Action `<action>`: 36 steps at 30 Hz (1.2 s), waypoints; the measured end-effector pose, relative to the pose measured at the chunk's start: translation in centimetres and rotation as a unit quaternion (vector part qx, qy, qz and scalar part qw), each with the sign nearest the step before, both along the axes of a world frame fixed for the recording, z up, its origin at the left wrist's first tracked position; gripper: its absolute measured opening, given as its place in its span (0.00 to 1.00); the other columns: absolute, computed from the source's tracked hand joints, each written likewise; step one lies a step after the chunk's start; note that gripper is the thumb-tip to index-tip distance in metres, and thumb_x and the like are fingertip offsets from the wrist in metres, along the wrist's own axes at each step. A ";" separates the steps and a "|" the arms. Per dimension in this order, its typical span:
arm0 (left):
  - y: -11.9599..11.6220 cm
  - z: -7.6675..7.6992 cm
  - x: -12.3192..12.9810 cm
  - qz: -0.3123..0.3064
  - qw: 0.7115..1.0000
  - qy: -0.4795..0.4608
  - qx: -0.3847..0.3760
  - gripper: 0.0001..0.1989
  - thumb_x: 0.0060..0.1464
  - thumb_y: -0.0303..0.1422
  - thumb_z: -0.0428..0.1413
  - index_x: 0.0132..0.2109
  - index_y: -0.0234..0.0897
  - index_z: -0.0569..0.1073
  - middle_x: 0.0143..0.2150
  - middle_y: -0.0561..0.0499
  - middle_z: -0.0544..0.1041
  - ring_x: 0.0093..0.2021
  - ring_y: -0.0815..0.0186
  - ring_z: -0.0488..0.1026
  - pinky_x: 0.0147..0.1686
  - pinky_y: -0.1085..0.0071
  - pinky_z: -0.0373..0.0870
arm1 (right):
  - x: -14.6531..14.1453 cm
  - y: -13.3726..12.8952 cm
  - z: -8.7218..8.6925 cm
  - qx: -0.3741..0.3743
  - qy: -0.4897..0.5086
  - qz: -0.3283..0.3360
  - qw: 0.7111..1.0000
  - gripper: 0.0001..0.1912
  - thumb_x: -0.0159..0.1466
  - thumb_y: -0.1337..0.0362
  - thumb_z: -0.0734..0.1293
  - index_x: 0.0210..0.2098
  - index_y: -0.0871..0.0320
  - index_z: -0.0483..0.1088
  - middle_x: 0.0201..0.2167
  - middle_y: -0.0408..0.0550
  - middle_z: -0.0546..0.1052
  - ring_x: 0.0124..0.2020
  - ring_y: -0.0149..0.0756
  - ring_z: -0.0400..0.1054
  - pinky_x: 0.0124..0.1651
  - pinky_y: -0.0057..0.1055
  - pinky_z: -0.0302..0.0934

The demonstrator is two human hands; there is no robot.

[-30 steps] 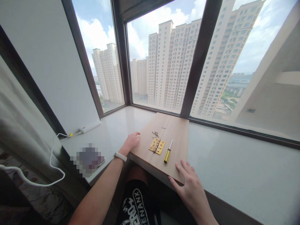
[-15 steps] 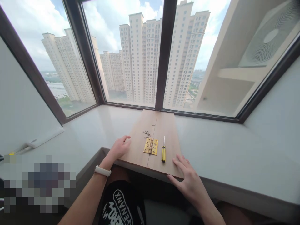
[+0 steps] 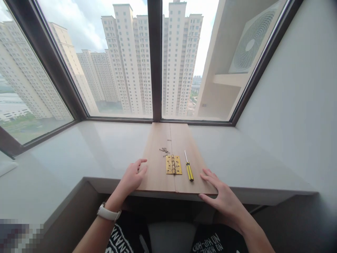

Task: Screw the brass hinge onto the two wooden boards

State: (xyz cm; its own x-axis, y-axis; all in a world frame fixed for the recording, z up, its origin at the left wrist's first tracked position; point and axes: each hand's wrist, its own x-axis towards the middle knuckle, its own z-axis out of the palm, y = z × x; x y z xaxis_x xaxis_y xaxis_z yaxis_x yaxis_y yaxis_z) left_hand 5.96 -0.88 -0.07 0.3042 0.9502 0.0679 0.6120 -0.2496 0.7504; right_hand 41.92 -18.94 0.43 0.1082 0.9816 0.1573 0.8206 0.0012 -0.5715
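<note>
Two pale wooden boards point(image 3: 158, 175) lie side by side on the white sill. A brass hinge point(image 3: 173, 165) rests unfolded across their seam. Several small screws point(image 3: 164, 150) are scattered behind it, and a single screw point(image 3: 169, 140) lies farther back. To the hinge's right is a yellow and black screwdriver point(image 3: 189, 171), its tip pointing away from me. My left hand point(image 3: 133, 175) rests at the boards' left edge, fingers apart and holding nothing. At the right edge, my right hand point(image 3: 219, 189) is spread on the wood, thumb by the front edge, also without an object.
The white sill point(image 3: 250, 161) extends to both sides of the boards. Dark window frames point(image 3: 157, 63) rise behind them, with tall buildings outside. A white wall point(image 3: 295, 105) stands at the right. A pixelated patch covers the lower left corner.
The camera view has turned to the right and straightened, so the window and buildings appear farther left. Both hands remain at the boards' edges, and the hinge, screws and screwdriver stay on the wood.
</note>
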 end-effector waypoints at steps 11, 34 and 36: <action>-2.7 1.2 2.7 -0.024 0.996 0.045 0.069 0.24 0.62 0.42 0.51 0.61 0.38 0.70 0.60 0.41 0.73 0.64 0.49 0.66 0.64 0.54 0.62 | 2.3 -0.7 0.4 -0.016 -0.003 -0.013 1.000 0.36 0.58 0.51 0.73 0.64 0.54 0.70 0.72 0.52 0.60 0.74 0.52 0.47 0.74 0.51 0.45; -1.8 0.2 1.8 -0.048 0.987 0.057 0.144 0.30 0.61 0.47 0.55 0.65 0.38 0.68 0.63 0.39 0.70 0.66 0.45 0.61 0.65 0.49 0.59 | 1.7 -0.3 0.8 0.002 0.015 -0.009 1.000 0.35 0.59 0.44 0.72 0.61 0.54 0.72 0.73 0.55 0.56 0.73 0.53 0.52 0.72 0.49 0.50; -0.8 0.7 2.0 -0.032 0.990 0.056 0.122 0.30 0.62 0.48 0.53 0.65 0.36 0.67 0.61 0.39 0.73 0.65 0.46 0.64 0.63 0.51 0.61 | 2.3 0.9 0.9 0.018 0.038 -0.041 0.998 0.35 0.62 0.42 0.68 0.63 0.52 0.70 0.74 0.55 0.54 0.73 0.52 0.51 0.71 0.48 0.50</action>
State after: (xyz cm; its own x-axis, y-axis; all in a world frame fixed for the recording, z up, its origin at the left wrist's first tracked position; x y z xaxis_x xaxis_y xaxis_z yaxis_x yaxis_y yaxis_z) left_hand 7.96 -1.69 0.66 0.3822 0.8884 0.2545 0.6656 -0.4556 0.5911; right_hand 44.20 -18.08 1.34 0.2005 0.9627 0.1816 0.7736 -0.0418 -0.6323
